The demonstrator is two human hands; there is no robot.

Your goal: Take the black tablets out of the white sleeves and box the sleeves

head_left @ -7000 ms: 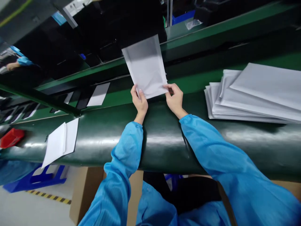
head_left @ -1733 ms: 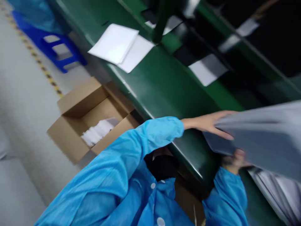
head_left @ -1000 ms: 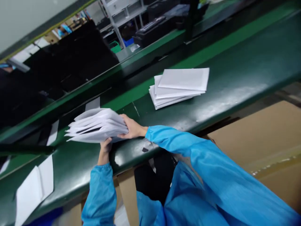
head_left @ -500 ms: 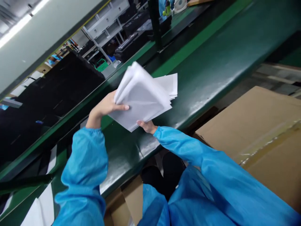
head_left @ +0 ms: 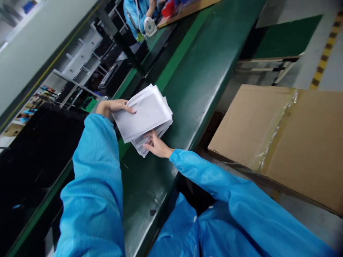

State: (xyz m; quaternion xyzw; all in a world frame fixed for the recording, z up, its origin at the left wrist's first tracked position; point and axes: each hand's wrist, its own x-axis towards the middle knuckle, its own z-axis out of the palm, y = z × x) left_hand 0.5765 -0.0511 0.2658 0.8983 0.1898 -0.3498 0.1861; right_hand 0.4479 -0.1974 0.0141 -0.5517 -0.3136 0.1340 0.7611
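Observation:
A stack of white sheets (head_left: 146,114), perhaps folded papers or thin sleeves, is held in front of me above the green bench. My left hand (head_left: 118,106) grips its left side, thumb on top and fingers hidden underneath. Lower down, a second layer of white sheets (head_left: 139,144) sticks out beneath the upper ones, slightly fanned. My right hand (head_left: 158,144) is at that near edge with curled fingers, between the upper and lower layers. Its exact hold is partly hidden by the paper.
The long green bench (head_left: 198,82) runs diagonally away. A taped cardboard box (head_left: 241,121) stands on the right. A person in a blue sleeve (head_left: 134,16) sits at the far end, near a wooden board (head_left: 187,14). A dark scrap (head_left: 152,212) lies on the bench's near part.
My view has turned to the right. The sheets, tilted up before, now lie flatter and lower, with the two layers offset. My right hand has moved from the bottom edge in between the layers.

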